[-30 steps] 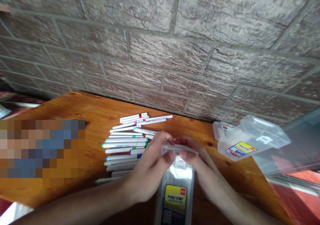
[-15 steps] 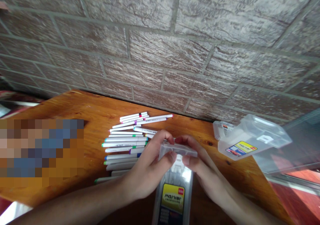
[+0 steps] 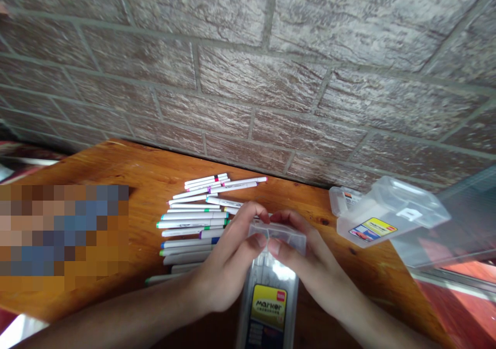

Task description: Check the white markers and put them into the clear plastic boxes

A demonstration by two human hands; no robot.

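A clear plastic marker case [image 3: 267, 282] with a yellow and dark label stands in front of me, its lid end held from both sides. My left hand [image 3: 232, 258] grips the lid's left side, thumb on the front by the white latch and fingers curled over the far edge. My right hand [image 3: 306, 251] does the same on the right, its thumb tip close to the left one. The thumbs largely cover the latch. Many white and grey markers [image 3: 194, 216] with coloured ends lie in a loose row beyond my left hand; my wrist and forearm hide some.
A second clear marker case [image 3: 372, 225] lies tilted at the right, with a smaller clear box [image 3: 344, 201] behind it. A large translucent bin [image 3: 445, 245] is beside them. The wooden table [image 3: 127, 168] meets a brick wall [image 3: 232, 80]. A blurred-out patch covers the left.
My thumbs have moved together over the latch, which showed between them before. My right thumb has shifted left. The markers and other cases have stayed put.
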